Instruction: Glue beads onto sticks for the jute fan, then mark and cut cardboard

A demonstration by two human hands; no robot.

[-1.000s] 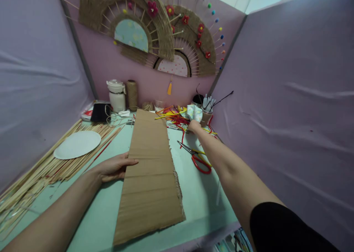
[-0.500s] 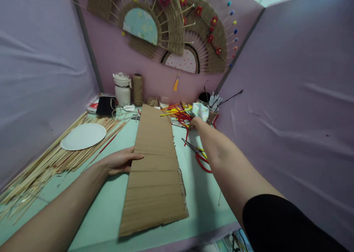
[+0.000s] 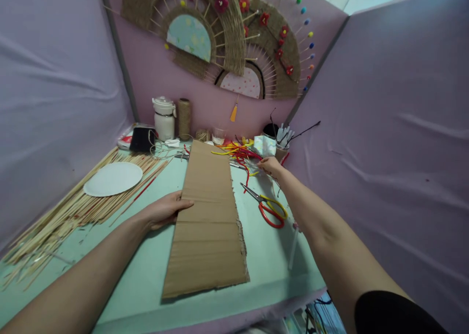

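A long brown cardboard strip point(image 3: 207, 217) with a torn right edge stretches away from me across the table. My left hand point(image 3: 166, 211) grips its left edge, thumb on top and fingers underneath. At the back right, my right hand point(image 3: 270, 166) is closed in a pinch beside red pipe cleaners point(image 3: 245, 153) and a folded flowered cloth point(image 3: 264, 146). What its fingers hold, if anything, is too small to make out. Scissors point(image 3: 269, 207) with one red and one yellow handle lie between the cardboard and my right forearm.
On the left, a white oval disc point(image 3: 113, 178) rests on many thin wooden sticks point(image 3: 84, 209). A white jar point(image 3: 164, 119), a twine spool point(image 3: 184, 119) and a cup of glue sticks point(image 3: 284, 137) stand along the back. A glue gun stick point(image 3: 293, 246) lies near the right edge.
My right hand has shifted a little to the right, and its forearm has swung right, uncovering the scissors' handles. My left hand stays on the cardboard. The view has moved slightly.
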